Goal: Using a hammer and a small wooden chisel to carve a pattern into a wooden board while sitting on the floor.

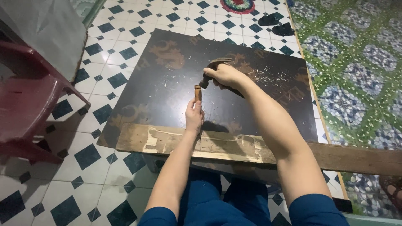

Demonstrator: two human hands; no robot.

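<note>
A dark red plastic chair (25, 100) stands at the left on the blue-and-white tiled floor (83, 167). The left hand (194, 117) is closed around a chisel (197, 93), holding it upright with its tip on the carved plank (217, 146) across the lap. Above it, the right hand (224, 75) grips a hammer (213, 69) close over the chisel's head. This looks like carving in progress; a clean strike needs the chisel held steady. A dark board (167, 83) with wood chips lies beyond, a green patterned mat (356, 62) at right.
</note>
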